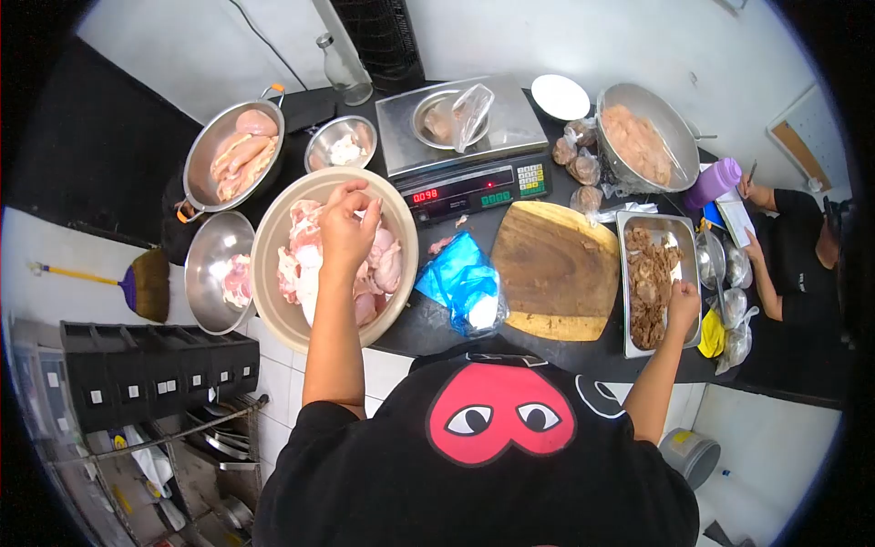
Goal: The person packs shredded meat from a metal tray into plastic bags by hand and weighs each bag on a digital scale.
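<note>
My left hand is over a large beige tub of raw chicken pieces, its fingers curled in. Whatever it may hold is hidden. At the right-hand side of a steel tray is my right hand, fingers pinched together. A pale, shiny patch shows just above them, but I cannot tell what they grip. Brown shredded meat fills much of that tray. Between my hands lie a blue plastic bag and a wooden cutting board.
A digital scale reads 0.098 and carries a steel bowl with a plastic bag. Steel bowls stand left of the tub. Behind the tray is a colander of pale meat. Another person writes at the right, near a purple bottle.
</note>
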A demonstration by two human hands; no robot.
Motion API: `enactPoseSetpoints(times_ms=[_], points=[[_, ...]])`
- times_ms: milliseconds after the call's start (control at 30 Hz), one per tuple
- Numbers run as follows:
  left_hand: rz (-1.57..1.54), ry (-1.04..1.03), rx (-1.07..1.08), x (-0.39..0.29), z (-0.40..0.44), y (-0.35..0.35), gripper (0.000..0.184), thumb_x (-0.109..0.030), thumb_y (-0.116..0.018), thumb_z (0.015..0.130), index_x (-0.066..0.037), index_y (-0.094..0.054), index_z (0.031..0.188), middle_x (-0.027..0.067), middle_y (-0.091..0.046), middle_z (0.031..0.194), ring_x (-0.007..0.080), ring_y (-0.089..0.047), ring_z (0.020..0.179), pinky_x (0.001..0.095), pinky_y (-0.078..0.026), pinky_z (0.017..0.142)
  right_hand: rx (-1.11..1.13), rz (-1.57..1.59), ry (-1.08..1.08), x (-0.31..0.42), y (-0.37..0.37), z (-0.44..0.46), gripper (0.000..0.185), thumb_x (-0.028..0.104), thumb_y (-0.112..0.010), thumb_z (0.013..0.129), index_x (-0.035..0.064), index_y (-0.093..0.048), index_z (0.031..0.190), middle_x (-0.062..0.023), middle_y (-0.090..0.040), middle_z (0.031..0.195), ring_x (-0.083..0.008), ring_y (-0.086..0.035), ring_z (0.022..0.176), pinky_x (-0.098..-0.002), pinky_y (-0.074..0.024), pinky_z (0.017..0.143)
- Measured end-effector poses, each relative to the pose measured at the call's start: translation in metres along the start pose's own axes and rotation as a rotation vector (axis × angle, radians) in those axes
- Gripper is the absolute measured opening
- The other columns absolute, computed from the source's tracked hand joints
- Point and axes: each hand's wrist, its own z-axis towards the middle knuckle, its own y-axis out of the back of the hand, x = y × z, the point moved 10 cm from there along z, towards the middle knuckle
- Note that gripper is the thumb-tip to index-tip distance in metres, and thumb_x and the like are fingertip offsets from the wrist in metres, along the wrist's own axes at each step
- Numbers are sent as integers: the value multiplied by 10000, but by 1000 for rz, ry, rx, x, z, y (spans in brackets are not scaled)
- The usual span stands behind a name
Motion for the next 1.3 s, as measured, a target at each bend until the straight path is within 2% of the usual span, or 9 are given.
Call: enactPoseSetpoints(times_ms=[267,467,600,900,933,1033,1100,1200,1300], points=[[-63,108,64,-6,-18,-12,293,68,-545,735,-51,-655,979,117,-570,1081,144,-586,707,246,-475,578,67,68,-19,-33,15,-5,320,132,-598,732,38,-628,1036,-154,-639,1040,-281,-606,969,-338,-444,849],[-66,85,113,-12,-21,-25,280,32,-555,748,-75,-657,986,145,-549,1081,224,-600,804,305,-491,679,126,143,-75,-37,9,-7,270,141,-606,740,36,-646,986,-142,-659,957,-255,-629,900,-344,-467,792],[56,-91,188,-46,12,-53,270,-50,-601,761,-135,-657,1011,182,-465,1195,323,-568,958,379,-481,795,143,207,101,50,10,-10,236,141,-603,758,34,-650,963,-135,-662,913,-247,-638,806,-334,-481,737],[271,-15,240,-42,102,-160,329,-305,-658,753,-240,-650,1076,227,-244,1391,444,-509,1055,434,-417,937,153,324,253,130,7,-20,173,71,-615,778,30,-653,942,-106,-632,815,-196,-589,690,-306,-473,668],[248,71,215,-39,110,-161,343,-225,-675,719,-179,-660,1059,267,-346,1339,396,-497,1117,385,-414,945,152,340,274,129,8,-23,169,65,-614,777,36,-654,938,-97,-619,811,-187,-570,677,-294,-467,661],[303,180,296,3,147,-185,358,-147,-651,690,-114,-660,1046,228,-512,1213,336,-538,1090,353,-425,935,163,449,259,124,22,-38,166,59,-611,773,42,-654,932,-101,-609,822,-198,-564,666,-307,-466,659],[252,259,178,17,171,-172,367,-81,-618,654,-66,-663,1018,182,-617,1068,283,-579,1041,332,-442,911,203,315,235,119,29,-41,173,55,-606,772,29,-645,938,-116,-614,847,-214,-586,687,-321,-472,662],[291,175,195,-1,208,-152,369,-67,-599,653,-79,-667,1016,164,-637,1033,267,-605,1000,323,-451,897,195,333,226,115,38,-46,213,79,-609,771,17,-629,974,-102,-622,833,-157,-575,704,-271,-455,664],[271,33,233,-52,228,-120,393,-37,-560,661,-89,-660,1037,141,-670,919,232,-653,817,313,-505,752,121,328,359,157,64,-48,287,45,-599,765,39,-595,1052,-136,-592,970,-244,-589,801,-332,-472,721]])
